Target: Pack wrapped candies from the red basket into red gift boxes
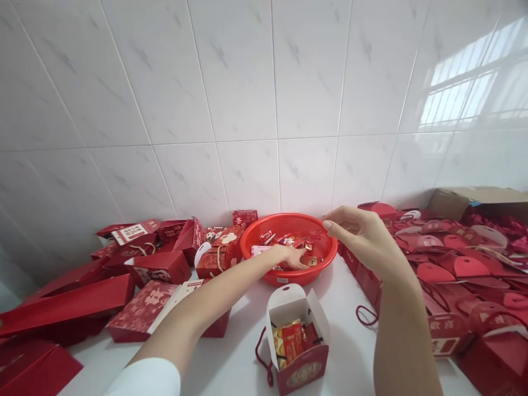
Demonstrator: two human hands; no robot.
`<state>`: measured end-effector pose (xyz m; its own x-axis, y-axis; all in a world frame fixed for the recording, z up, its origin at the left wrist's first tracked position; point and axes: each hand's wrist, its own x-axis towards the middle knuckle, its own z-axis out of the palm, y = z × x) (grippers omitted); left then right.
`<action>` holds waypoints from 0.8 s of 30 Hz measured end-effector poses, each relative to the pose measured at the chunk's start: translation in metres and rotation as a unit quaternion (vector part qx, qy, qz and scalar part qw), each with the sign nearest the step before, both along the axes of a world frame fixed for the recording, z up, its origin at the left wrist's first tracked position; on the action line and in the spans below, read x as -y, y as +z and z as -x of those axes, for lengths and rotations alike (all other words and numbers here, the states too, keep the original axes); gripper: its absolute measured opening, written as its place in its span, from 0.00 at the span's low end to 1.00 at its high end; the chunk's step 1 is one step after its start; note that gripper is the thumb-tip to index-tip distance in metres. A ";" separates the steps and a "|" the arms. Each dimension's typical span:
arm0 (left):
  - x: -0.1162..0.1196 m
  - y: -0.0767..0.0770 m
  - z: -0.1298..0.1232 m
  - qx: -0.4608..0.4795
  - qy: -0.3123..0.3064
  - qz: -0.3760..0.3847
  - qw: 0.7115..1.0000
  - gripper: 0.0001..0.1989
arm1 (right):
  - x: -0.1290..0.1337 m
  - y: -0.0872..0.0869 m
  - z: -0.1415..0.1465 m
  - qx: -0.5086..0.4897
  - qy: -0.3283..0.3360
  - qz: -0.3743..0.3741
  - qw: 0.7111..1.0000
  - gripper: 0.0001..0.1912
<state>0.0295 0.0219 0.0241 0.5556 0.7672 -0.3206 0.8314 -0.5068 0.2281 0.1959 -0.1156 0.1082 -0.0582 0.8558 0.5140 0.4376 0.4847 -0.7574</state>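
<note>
My left hand (295, 257) reaches down into a red plastic colander basket (291, 278), its fingers apart among small wrapped candies (287, 241). Whether the fingertips touch a candy is hidden. Over the basket's right rim, my right hand (357, 231) is raised with bent fingers, a gap between thumb and fingers and nothing visible in it. In front of the basket stands an open red gift box (303, 371) with white inner flaps and a dark red cord. Inside it lie red and gold wrapped packets (293, 341).
Red gift boxes (154, 302) crowd the left of the white table (346, 330). On the right are many rows of red boxes with rounded flaps (454, 269). Behind them sits a cardboard carton (449, 201). A tiled wall (247, 170) closes off the back.
</note>
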 end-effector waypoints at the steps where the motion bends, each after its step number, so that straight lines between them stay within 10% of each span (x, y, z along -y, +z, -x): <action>1: 0.000 -0.005 -0.004 0.002 0.013 -0.009 1.000 0.31 | 0.000 0.000 -0.001 -0.003 -0.002 0.000 1.000 0.12; 9: -0.015 -0.009 -0.002 0.013 0.021 -0.084 0.996 0.13 | 0.004 0.002 -0.006 -0.013 -0.001 0.001 1.000 0.12; 16: -0.041 0.027 0.048 -0.038 0.088 -0.166 0.981 0.32 | 0.008 0.005 -0.003 -0.007 0.009 0.002 1.000 0.11; 24: -0.026 0.026 0.066 -0.111 0.008 -0.023 0.994 0.16 | 0.006 0.004 -0.003 -0.003 0.007 0.004 1.000 0.11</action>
